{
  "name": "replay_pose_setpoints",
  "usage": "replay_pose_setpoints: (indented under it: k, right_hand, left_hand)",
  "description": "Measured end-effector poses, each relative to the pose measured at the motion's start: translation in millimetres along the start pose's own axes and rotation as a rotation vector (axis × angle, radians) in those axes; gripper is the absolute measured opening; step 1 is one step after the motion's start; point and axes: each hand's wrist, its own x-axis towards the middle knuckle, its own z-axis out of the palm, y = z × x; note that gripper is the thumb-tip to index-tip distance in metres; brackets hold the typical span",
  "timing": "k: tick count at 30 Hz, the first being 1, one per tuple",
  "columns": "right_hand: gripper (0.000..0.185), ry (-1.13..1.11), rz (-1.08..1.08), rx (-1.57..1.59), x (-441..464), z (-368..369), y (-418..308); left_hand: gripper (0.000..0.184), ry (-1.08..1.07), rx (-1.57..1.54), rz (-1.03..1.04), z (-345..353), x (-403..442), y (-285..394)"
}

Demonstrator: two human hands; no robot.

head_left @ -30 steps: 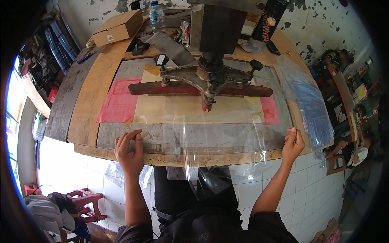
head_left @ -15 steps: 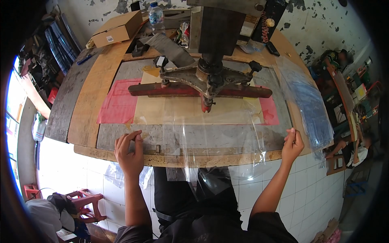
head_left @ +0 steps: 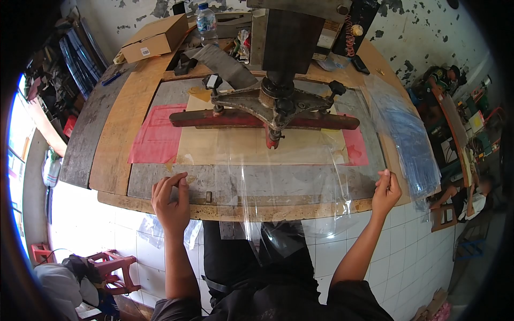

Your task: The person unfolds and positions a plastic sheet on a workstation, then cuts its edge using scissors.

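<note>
Film (head_left: 292,187) centre frame, across desk (head_left: 118,139) edge | left hand (head_left: 172,199) centre-left, right hand (head_left: 387,191) centre-right: half-curled, hold can't be told

A cardboard box (head_left: 155,38) sits near a clear plastic bottle (head_left: 206,25).

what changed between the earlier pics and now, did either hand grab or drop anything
Nothing visibly moved on the table, and neither hand visibly took hold of or let go of anything. The left hand and right hand stayed near its front edge, either side of the film; the red bar stayed put too.
</note>
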Motion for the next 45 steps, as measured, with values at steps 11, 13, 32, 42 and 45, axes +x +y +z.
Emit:
replay_pose_setpoints:
  k: [11, 13, 32, 42, 45]
  right_hand:
    - [0.033, 0.002, -0.011, 0.016, 0, 0, 2]
    - [0.033, 0.003, -0.005, 0.02, 1, 0, 0]
    - [0.033, -0.017, 0.012, 0.039, 0, -2, -5]
    - [0.028, -0.13, 0.016, 0.037, 4, 1, 0]
    - [0.024, -0.305, 0.054, 0.099, 10, 8, -15]
  left_hand:
    - [0.012, -0.008, 0.004, -0.002, 0, 0, -1]
    - [0.012, -0.009, 0.007, 0.004, 1, 0, -2]
    - [0.012, -0.013, -0.015, -0.006, -2, -1, -2]
    - [0.011, 0.0, -0.03, 0.037, -4, 1, -2]
    - [0.011, -0.007, -0.034, 0.052, -6, 4, 1]
